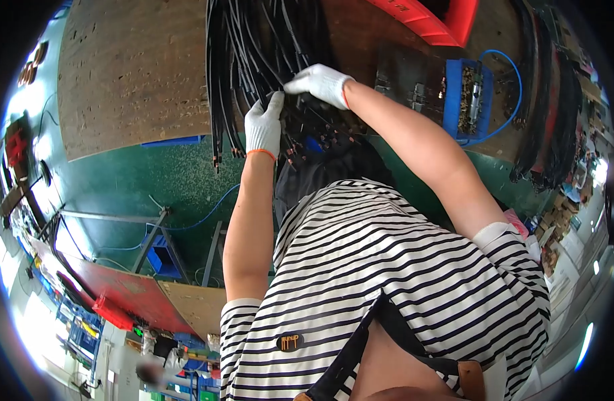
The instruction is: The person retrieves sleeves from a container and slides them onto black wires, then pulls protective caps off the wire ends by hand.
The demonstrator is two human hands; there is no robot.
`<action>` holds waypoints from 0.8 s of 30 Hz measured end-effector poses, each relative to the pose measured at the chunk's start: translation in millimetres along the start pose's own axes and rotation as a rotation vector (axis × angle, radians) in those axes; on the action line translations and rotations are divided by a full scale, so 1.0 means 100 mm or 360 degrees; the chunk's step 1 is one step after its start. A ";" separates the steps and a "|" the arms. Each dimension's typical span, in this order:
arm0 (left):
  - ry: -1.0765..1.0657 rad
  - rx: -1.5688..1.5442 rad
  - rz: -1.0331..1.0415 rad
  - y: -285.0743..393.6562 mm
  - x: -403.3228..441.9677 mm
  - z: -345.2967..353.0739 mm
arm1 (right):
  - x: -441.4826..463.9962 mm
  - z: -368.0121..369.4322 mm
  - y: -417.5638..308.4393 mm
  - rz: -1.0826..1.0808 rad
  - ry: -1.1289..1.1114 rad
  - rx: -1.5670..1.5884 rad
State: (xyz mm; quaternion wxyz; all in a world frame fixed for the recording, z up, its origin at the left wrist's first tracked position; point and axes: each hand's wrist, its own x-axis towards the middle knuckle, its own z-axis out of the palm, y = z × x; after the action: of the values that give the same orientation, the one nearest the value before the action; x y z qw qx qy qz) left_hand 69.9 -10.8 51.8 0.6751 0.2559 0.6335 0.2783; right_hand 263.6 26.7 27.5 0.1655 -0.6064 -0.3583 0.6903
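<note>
1. A bundle of black cables (243,47) lies across the wooden tabletop (133,73), running toward its near edge; some copper-coloured ends (216,162) stick out past that edge.
2. The left hand (263,128), in a white glove, is at the bundle near the tabletop's near edge, fingers partly bent; whether it grips a cable I cannot tell.
3. The right hand (323,85), also gloved, comes in from the right with fingers loosely curled, tips among the cables and close to the left fingertips; its hold is hidden too.
4. Right of the bundle, near the tabletop's near edge, a blue tray (452,100) holds small pieces and a metallic tool (476,97).
5. A red bin (427,20) stands farther from the near edge.
</note>
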 end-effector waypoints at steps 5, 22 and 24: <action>-0.0011 -0.0108 -0.0085 0.01 -0.01 -0.29 | 0.42 0.16 -0.52 0.0143 0.0158 -0.0211; -0.0338 -0.0963 -0.0278 0.02 0.02 -0.06 | 0.13 0.28 -0.19 -0.0449 0.0458 -0.0050; -0.0286 -0.1037 -0.0316 -0.02 0.05 -0.04 | 0.09 0.29 -0.19 -0.0534 0.0436 -0.0176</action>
State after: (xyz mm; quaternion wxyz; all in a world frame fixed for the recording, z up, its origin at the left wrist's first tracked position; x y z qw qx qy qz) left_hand 66.2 -8.6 46.9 0.7981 -0.0123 0.4714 0.3751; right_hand 229.7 37.0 34.5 0.2916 -0.6346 -0.4657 0.5435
